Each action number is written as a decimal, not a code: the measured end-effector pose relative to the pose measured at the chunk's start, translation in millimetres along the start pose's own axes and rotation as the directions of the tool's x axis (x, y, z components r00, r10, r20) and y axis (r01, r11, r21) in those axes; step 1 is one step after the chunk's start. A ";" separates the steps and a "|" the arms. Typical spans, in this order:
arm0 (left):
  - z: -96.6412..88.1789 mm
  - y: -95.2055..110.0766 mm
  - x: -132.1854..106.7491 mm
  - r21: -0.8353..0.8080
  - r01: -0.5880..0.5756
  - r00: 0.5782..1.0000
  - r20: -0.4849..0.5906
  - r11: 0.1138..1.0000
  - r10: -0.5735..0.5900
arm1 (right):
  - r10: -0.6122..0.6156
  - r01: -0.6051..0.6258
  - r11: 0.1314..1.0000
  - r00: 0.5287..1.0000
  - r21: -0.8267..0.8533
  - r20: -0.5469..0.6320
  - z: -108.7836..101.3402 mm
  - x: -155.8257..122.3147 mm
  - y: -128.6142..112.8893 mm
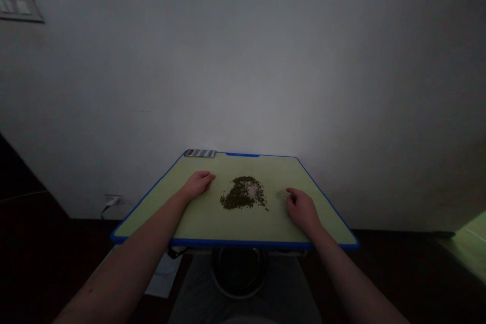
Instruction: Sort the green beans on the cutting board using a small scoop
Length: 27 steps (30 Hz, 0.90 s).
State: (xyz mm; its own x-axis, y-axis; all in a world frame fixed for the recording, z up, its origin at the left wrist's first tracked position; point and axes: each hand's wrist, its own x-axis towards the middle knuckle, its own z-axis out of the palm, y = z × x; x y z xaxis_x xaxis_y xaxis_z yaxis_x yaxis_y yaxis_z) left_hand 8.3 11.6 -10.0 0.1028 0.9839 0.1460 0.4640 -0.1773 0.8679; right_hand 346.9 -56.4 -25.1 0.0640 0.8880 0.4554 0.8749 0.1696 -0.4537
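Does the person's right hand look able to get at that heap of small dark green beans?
Probably yes. The right hand rests on the pale green, blue-edged board beside the heap; a small clear object by its fingers hardly blocks the way.

This looks like a room in a home. A small green surface (273, 223) with a blue edge stands against a plain white wall (243, 61). Left of the surface, a switch plate (21, 7) sits high on the wall, a plugged-in wall socket (112, 201) sits low, and the floor (38, 263) is dark.
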 end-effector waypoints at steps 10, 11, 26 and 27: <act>-1.3 0.0 0.4 0.020 0.001 1.000 0.004 1.000 -0.001 | -0.030 0.030 0.997 1.000 0.071 0.003 -0.2 0.0 -0.5; -1.1 -0.3 0.7 0.017 -0.004 1.000 0.002 1.000 0.004 | -0.047 0.045 0.995 0.999 0.089 0.022 -0.5 -0.5 -2.0; -0.1 -3.7 1.9 0.014 -0.019 1.000 -0.011 1.000 0.019 | -0.131 0.107 0.977 0.984 0.184 0.121 -2.4 -4.7 -7.7; -0.1 -3.5 1.9 0.015 -0.018 1.000 -0.011 1.000 0.018 | -0.135 0.112 0.976 0.984 0.186 0.120 -2.4 -4.8 -7.6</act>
State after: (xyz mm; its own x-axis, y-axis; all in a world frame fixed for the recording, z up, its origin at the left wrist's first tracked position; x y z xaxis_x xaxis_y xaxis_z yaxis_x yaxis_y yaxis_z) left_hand 6.8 14.1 -12.7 0.1017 0.9808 0.1665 0.4750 -0.1949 0.8581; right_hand 341.1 -63.0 -22.0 -0.1129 0.9016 0.4175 0.7719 0.3442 -0.5346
